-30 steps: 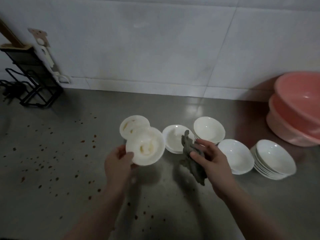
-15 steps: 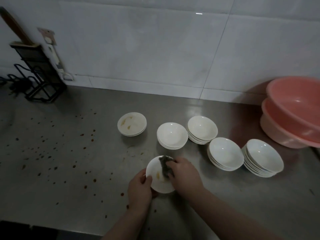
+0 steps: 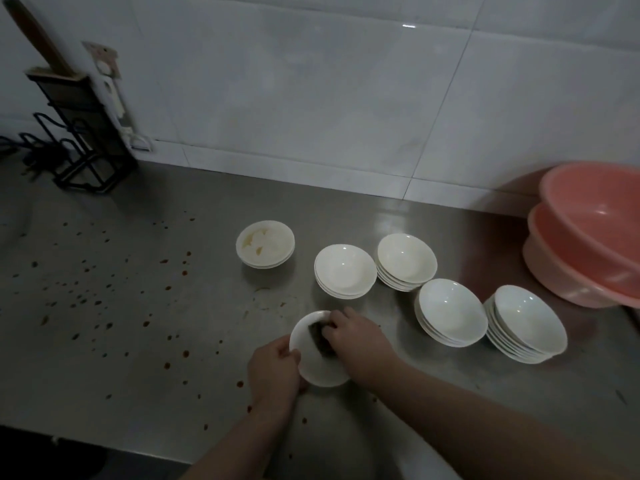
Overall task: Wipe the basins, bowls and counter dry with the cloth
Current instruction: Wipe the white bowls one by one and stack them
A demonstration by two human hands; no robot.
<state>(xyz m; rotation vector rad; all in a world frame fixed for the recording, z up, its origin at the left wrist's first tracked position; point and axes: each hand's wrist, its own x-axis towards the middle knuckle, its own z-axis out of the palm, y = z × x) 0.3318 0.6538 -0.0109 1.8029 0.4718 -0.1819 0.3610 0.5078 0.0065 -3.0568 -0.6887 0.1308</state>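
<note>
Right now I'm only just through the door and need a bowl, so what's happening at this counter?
A person is wiping a white bowl with a dark cloth. The left hand grips the bowl's rim; the right hand presses the cloth inside it. Four clean-looking stacks, such as this one, sit behind, one stained stack is further left, and two pink basins are nested at the right.

Right hand [image 3: 356, 341] presses cloth [image 3: 319, 337] into held bowl [image 3: 320, 370].

The steel counter [image 3: 398, 410] was spattered with reddish-brown drops (thickest toward its left side). On it stood five stacks of white bowls [image 3: 450, 311], the leftmost stack [image 3: 265, 244] stained, two nested pink basins [image 3: 585, 258] at right, and a black rack [image 3: 81, 133] at back left.
</note>
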